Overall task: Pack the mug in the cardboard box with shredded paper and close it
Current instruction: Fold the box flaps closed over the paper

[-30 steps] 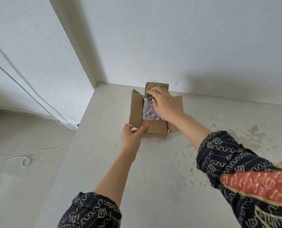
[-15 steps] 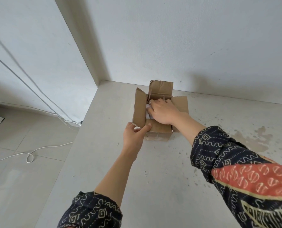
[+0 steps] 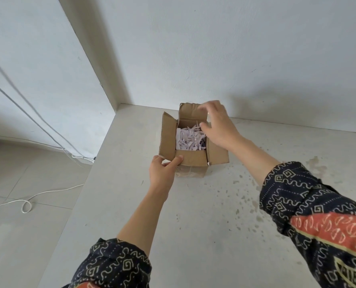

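Observation:
A small cardboard box (image 3: pixel 191 161) stands on the pale counter near the back wall, with all its flaps standing open. Pale shredded paper (image 3: pixel 189 139) fills its top, and the mug is hidden beneath it. My left hand (image 3: pixel 162 169) grips the box's near left corner, thumb pressed on the front flap. My right hand (image 3: pixel 216 123) hovers over the box's far right side with fingers spread, fingertips at the upright back flap (image 3: pixel 190 112) and holding nothing.
The counter (image 3: pixel 193 215) ends at a left edge, dropping to a tiled floor where a white cable (image 3: pixel 27 202) lies looped. A white wall rises right behind the box. Stains and specks mark the counter to the right.
My right hand has come up out of the box, where it was pressing the shredded paper, and now reaches toward the back flap. My left hand still holds the box corner.

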